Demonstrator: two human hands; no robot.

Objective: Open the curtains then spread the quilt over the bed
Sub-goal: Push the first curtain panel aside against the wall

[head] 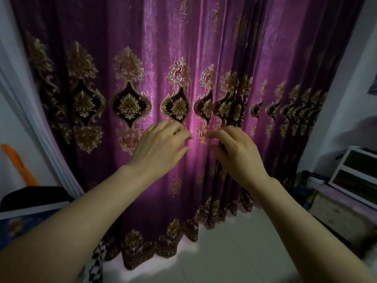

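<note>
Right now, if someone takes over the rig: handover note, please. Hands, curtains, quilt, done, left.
Left hand: open, fingers at the curtain's middle seam.
Right hand: fingers curled at the same seam; grip on cloth unclear.
Purple curtains: closed, hanging to the floor.
Quilt and bed: not in view.
Done: nothing yet.
Left: part the curtains, then spread the quilt.

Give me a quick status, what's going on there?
Left hand and right hand open, fingers at the centre seam. Purple curtains closed. Nothing in the way.
</note>
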